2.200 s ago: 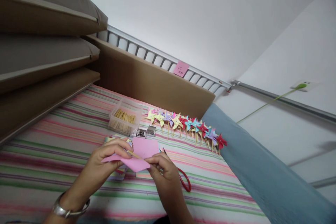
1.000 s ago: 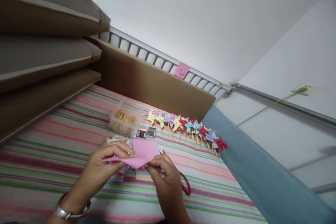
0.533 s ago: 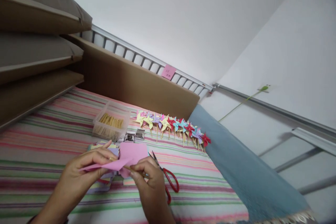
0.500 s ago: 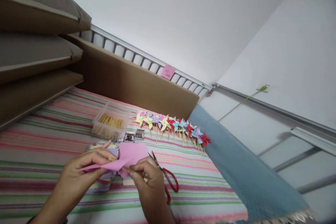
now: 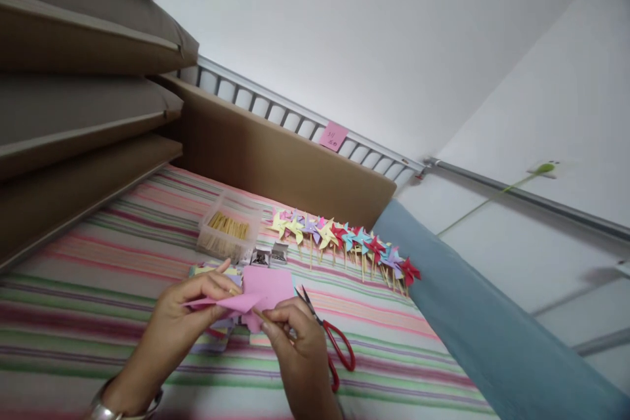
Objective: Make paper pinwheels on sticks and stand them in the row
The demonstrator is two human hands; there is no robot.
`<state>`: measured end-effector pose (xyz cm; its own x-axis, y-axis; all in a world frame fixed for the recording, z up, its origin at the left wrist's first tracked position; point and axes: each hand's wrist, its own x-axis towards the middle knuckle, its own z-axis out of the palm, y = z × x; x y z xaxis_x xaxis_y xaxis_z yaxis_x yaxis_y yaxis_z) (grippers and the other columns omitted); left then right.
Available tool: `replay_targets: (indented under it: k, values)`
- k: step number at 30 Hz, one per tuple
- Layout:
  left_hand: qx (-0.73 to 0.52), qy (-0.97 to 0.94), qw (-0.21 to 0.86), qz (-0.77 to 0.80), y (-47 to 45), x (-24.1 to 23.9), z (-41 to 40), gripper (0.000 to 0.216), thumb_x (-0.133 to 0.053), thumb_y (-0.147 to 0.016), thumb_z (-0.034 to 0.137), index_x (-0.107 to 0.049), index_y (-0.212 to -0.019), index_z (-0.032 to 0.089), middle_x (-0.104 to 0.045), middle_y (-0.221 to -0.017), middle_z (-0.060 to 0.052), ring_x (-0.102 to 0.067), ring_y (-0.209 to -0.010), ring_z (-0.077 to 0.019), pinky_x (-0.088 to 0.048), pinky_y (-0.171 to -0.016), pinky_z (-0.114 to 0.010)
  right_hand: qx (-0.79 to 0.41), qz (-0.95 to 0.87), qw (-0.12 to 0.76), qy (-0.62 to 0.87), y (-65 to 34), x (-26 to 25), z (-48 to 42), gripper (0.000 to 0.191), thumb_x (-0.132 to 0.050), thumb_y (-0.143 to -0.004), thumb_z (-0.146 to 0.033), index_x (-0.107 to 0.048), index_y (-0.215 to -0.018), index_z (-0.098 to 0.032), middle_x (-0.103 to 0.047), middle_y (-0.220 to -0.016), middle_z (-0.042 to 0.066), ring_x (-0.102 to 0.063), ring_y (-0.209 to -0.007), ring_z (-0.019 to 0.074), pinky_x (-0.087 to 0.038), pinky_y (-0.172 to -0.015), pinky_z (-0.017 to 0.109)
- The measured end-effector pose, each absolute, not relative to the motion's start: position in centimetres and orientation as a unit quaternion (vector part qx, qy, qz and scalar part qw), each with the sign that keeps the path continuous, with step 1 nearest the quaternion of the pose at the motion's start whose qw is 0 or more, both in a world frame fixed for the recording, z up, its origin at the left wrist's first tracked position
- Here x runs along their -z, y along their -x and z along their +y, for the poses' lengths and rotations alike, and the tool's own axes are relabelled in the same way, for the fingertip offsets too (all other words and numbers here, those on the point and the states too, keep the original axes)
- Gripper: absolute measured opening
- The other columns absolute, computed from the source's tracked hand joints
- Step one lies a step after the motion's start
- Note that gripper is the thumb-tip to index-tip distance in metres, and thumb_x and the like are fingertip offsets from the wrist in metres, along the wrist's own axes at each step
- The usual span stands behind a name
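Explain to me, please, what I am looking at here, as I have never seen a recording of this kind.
There is no machine: a person wears one camera on the head, looking down at their own two bare hands. The left hand pinches a pink paper sheet; the fingers of the right hand hold a thin wooden stick up to it. On the striped cloth lie red-handled scissors, a clear box of sticks and a row of finished paper pinwheels.

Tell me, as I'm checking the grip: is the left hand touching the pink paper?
Touching. The head view shows the left hand pinching the pink paper at its edge, with no gap. The right hand pinches a wooden stick beneath it.
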<state>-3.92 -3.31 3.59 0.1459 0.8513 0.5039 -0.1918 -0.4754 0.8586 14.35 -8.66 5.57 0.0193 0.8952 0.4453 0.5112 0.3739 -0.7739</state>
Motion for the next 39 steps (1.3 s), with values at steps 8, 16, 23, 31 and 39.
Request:
replay_targets:
  k: [8, 16, 23, 31, 39]
  values:
    - [-0.631, -0.372, 0.565, 0.380, 4.4, -4.2, -5.9, 0.020, -0.078, -0.061, 0.024, -0.066, -0.075, 0.017, -0.068, -0.069, 0.001, -0.063, -0.068, -0.0169, -0.049, -0.065, -0.027, -0.292, -0.674, 0.404, 0.545, -14.9, -6.1, -9.8, 0.015, -0.058, -0.079, -0.019, -0.073, -0.080, -0.020, -0.063, -0.073, 0.003, -0.059, -0.066, 0.0158, -0.043, -0.059, 0.023]
    - [-0.622, -0.311, 0.602, 0.394, 4.1, -4.9, -11.0, 0.030, -0.079, -0.059, 0.018, -0.064, -0.084, 0.012, -0.068, -0.073, -0.003, -0.062, -0.064, -0.0144, -0.043, -0.061, -0.023, -0.459, -0.601, 0.407, 0.513, -16.1, -1.4, -14.7, 0.019, -0.061, -0.075, -0.033, -0.067, -0.077, -0.016, -0.059, -0.061, 0.000, -0.053, -0.046, 0.0118, -0.040, -0.046, 0.021]
    - [-0.598, -0.343, 0.608, 0.394, 1.8, -6.5, -13.5, 0.032, -0.078, -0.061, 0.016, -0.065, -0.089, 0.010, -0.070, -0.080, -0.006, -0.063, -0.070, -0.0154, -0.045, -0.066, -0.025, -0.496, -0.585, 0.405, 0.497, -17.8, -0.5, -18.6, 0.023, -0.063, -0.076, -0.039, -0.064, -0.077, -0.015, -0.055, -0.050, -0.003, -0.057, -0.044, 0.0126, -0.039, -0.044, 0.020]
    - [-0.595, -0.338, 0.611, 0.398, -0.9, -7.3, -15.2, 0.031, -0.080, -0.055, 0.013, -0.065, -0.083, 0.010, -0.070, -0.075, -0.004, -0.061, -0.065, -0.0133, -0.044, -0.061, -0.022, -0.500, -0.594, 0.360, 0.517, -20.8, 0.1, -21.3, 0.010, -0.057, -0.073, -0.021, -0.063, -0.078, -0.015, -0.055, -0.060, -0.003, -0.058, -0.048, 0.0113, -0.040, -0.047, 0.019]
    - [-0.578, -0.365, 0.614, 0.395, -2.4, -8.7, -17.5, 0.035, -0.081, -0.056, 0.014, -0.067, -0.088, 0.012, -0.071, -0.078, -0.003, -0.063, -0.069, -0.0134, -0.046, -0.065, -0.022, -0.478, -0.611, 0.371, 0.510, -21.3, -1.1, -24.3, 0.009, -0.055, -0.071, -0.016, -0.063, -0.073, -0.014, -0.055, -0.062, -0.001, -0.056, -0.046, 0.0106, -0.039, -0.046, 0.020]
